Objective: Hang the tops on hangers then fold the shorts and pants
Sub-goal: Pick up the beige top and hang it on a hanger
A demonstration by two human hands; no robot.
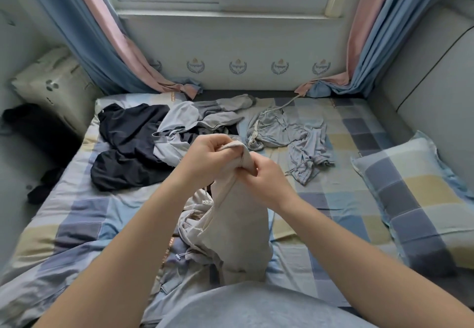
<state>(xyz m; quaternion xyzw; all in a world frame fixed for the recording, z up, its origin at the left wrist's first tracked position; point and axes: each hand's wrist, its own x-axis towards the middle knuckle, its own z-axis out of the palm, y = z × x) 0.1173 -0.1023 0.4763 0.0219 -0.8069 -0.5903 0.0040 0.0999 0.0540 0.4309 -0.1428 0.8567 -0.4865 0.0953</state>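
A beige garment [238, 227] with drawstrings hangs from both my hands above the checked bed. My left hand [207, 157] grips its bunched top edge. Right beside it, my right hand [266, 177] pinches the same edge. The garment's lower part trails onto the bed near my body. Farther back lie a black garment [128, 145], a grey and black pile [189, 127] and grey-blue drawstring pants [289, 132], all crumpled. No hanger shows in view.
The bed [333, 194] with its checked sheet fills the middle. A checked pillow [420, 199] lies at the right, a pale cushion [51, 84] at the left. Blue and pink curtains [107, 53] hang down to the bed's far corners under the window.
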